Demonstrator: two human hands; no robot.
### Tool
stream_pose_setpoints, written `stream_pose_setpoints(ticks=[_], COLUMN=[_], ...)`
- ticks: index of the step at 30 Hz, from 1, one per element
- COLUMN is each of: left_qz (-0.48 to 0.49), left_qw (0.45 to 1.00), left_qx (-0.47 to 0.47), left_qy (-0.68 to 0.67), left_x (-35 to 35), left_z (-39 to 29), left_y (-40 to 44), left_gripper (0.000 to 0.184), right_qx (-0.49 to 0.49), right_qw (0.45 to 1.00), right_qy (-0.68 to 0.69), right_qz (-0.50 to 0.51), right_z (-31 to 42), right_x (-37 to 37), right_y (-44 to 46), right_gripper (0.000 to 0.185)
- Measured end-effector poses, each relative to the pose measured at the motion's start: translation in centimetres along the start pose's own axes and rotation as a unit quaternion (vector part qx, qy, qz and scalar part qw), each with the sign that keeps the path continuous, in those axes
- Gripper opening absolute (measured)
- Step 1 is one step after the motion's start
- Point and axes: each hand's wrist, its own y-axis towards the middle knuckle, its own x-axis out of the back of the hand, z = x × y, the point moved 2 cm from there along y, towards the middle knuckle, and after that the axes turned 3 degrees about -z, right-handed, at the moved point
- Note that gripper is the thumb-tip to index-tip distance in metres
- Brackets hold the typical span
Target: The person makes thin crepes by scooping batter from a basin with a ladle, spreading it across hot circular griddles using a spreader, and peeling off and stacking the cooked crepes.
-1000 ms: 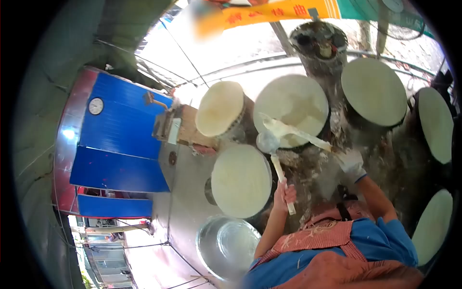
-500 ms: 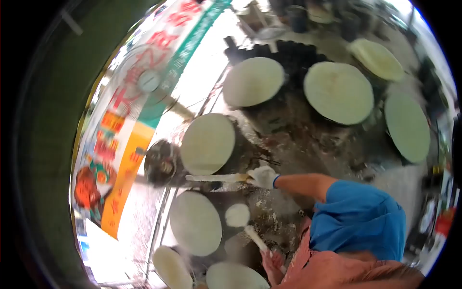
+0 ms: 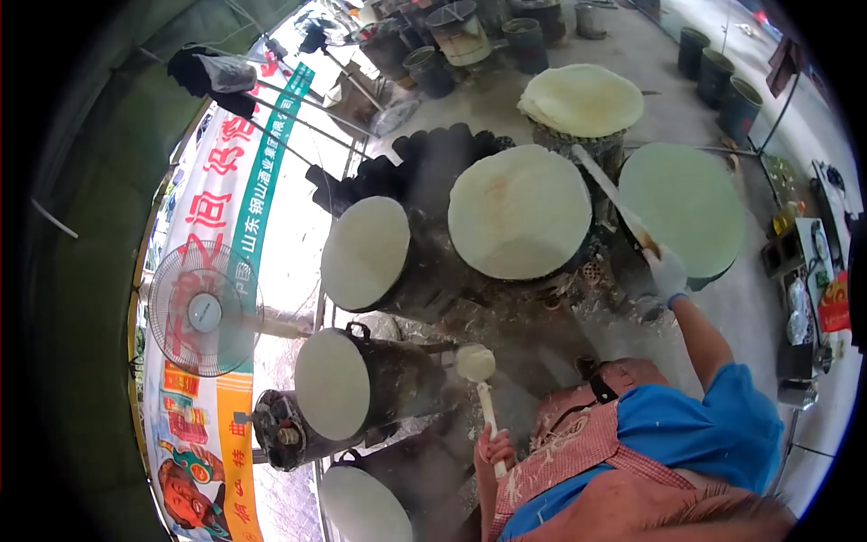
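Observation:
My right hand (image 3: 666, 271), in a white glove, grips the handle of a long, pale flat spatula (image 3: 617, 194). Its blade points away from me, between a batter-covered round griddle (image 3: 691, 203) and another griddle with a browning pancake (image 3: 519, 212). My bare left hand (image 3: 496, 449) is closed around the handle of a ladle (image 3: 476, 363), whose round head looks full of pale batter. The ladle is held in front of my checked apron (image 3: 564, 443). Further round pancakes (image 3: 365, 253) cover griddles on my left side.
A stack of pale flatbreads (image 3: 582, 98) stands at the far side. A fan (image 3: 205, 312) and a printed banner (image 3: 217, 190) are on the left. Dark cylinders (image 3: 433, 149) lie behind the griddles. Buckets (image 3: 461, 36) stand at the back, and a shelf with bottles (image 3: 799, 298) on the right.
The view has turned. My right hand with the spatula has swung from the left-hand griddles over to the right-hand one. The ladle in my left hand is now raised with its head pointing away from me.

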Motion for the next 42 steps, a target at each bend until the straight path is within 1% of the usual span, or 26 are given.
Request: stream_pose_setpoints(ticks=[2, 3, 4, 7, 8, 10, 12, 13, 14, 15, 16, 17, 18, 21, 22, 25, 26, 27, 28, 29, 31, 34, 37, 38, 41, 42], left_qz=[-0.013, -0.010, -0.007, -0.019, -0.034, -0.037, -0.109, -0.176, -0.239, -0.157, -0.078, -0.010, 0.002, -0.062, -0.026, 0.003, 0.006, -0.027, -0.012, -0.004, 0.001, -0.004, -0.021, -0.027, -0.015, -0.020], left_qw=[0.999, 1.000, 1.000, 0.999, 0.999, 0.999, 0.988, 0.953, 0.896, 0.947, 0.982, 0.998, 0.999, 0.995, 0.997, 0.993, 0.991, 0.988, 0.987, 0.987, 0.987, 0.990, 0.994, 0.993, 0.994, 0.994], left_qx=[-0.024, -0.011, 0.001, 0.016, 0.009, 0.016, -0.037, -0.093, -0.149, -0.131, -0.095, -0.044, -0.036, -0.073, -0.077, -0.110, -0.127, -0.151, -0.140, -0.129, -0.106, -0.077, -0.054, -0.047, -0.035, -0.040], left_qy=[0.025, 0.012, -0.001, -0.024, -0.032, -0.026, 0.103, 0.227, 0.344, 0.249, 0.143, 0.046, 0.032, 0.021, 0.003, -0.032, -0.034, -0.033, -0.074, -0.098, -0.124, -0.116, -0.088, -0.102, -0.100, -0.104], left_x=[-2.3, -3.5, -4.8, -7.3, -8.2, -9.2, -9.9, -10.3, -10.5, -8.3, -6.0, -3.8, -5.7, -4.7, -5.7, -8.1, -8.5, -8.9, -9.5, -9.4, -9.2, -8.5, -6.8, -6.7, -7.9, -7.8], left_z=[-0.6, -0.9, -1.1, -1.6, -1.6, -1.6, -1.4, -1.2, -1.1, -1.9, -2.7, -3.4, -1.6, -1.2, 0.1, 2.6, 3.0, 3.1, 3.3, 3.0, 2.1, 0.5, -1.7, -2.1, -2.5, -2.7], left_y=[1.2, 1.6, 1.9, 2.7, 3.0, 3.3, 3.8, 4.0, 4.2, 4.8, 5.3, 5.7, 6.2, 5.7, 6.0, 6.0, 5.7, 5.4, 5.1, 4.8, 3.8, 2.0, 0.2, -0.3, -0.8, -0.8], left_gripper=[0.036, 0.030, 0.027, 0.030, 0.035, 0.034, 0.034, 0.034, 0.034, 0.035, 0.035, 0.036, 0.036, 0.037, 0.037, 0.037, 0.036, 0.037, 0.037, 0.037, 0.037, 0.037, 0.036, 0.035, 0.028, 0.027], right_qx=[-0.023, -0.038, -0.035, -0.070, -0.083, -0.024, 0.018, 0.032, 0.040, 0.049, 0.063, 0.077, 0.069, 0.057, 0.084, 0.116, 0.121, 0.123, 0.118, 0.096, 0.143, 0.191, 0.176, 0.190, 0.155, 0.160], right_qw=[1.000, 0.999, 0.998, 0.995, 0.989, 0.992, 0.993, 0.993, 0.993, 0.993, 0.994, 0.994, 0.992, 0.986, 0.989, 0.989, 0.986, 0.984, 0.978, 0.974, 0.976, 0.977, 0.979, 0.977, 0.964, 0.961], right_qy=[0.003, 0.005, 0.046, 0.025, 0.068, 0.063, 0.055, 0.049, 0.056, 0.060, 0.048, 0.040, 0.041, 0.018, 0.007, 0.037, 0.058, 0.080, 0.090, 0.092, 0.090, 0.086, 0.098, 0.092, 0.208, 0.216], right_qz=[-0.015, -0.021, -0.031, 0.072, 0.101, 0.105, 0.106, 0.103, 0.097, 0.091, 0.076, 0.063, 0.094, 0.153, 0.124, 0.089, 0.097, 0.103, 0.148, 0.184, 0.139, 0.038, 0.032, 0.012, 0.061, 0.062], right_z=[-0.7, -1.0, -0.8, 0.2, 0.6, 3.2, 6.1, 7.6, 9.3, 10.4, 10.8, 11.2, 12.1, 14.2, 14.6, 15.4, 14.7, 13.8, 12.9, 13.2, 14.0, 19.0, 23.1, 24.1, 26.5, 27.7], right_x=[1.2, 1.8, 2.1, 1.0, -0.3, -2.6, -4.9, -6.2, -7.4, -8.7, -11.1, -13.5, -14.4, -16.6, -17.0, -16.4, -17.6, -18.7, -19.6, -18.8, -17.2, -10.8, -4.4, -2.7, 1.5, 2.5], right_y=[0.3, -0.1, -0.5, 0.4, 1.6, 5.2, 9.6, 12.2, 14.7, 17.3, 20.1, 22.5, 24.0, 26.3, 26.2, 26.0, 26.8, 27.7, 28.6, 28.4, 27.0, 21.7, 16.1, 14.5, 11.6, 11.4], right_gripper=[0.041, 0.041, 0.045, 0.048, 0.046, 0.042, 0.037, 0.035, 0.034, 0.033, 0.033, 0.032, 0.033, 0.035, 0.034, 0.030, 0.031, 0.031, 0.031, 0.031, 0.032, 0.032, 0.031, 0.030, 0.029, 0.029])
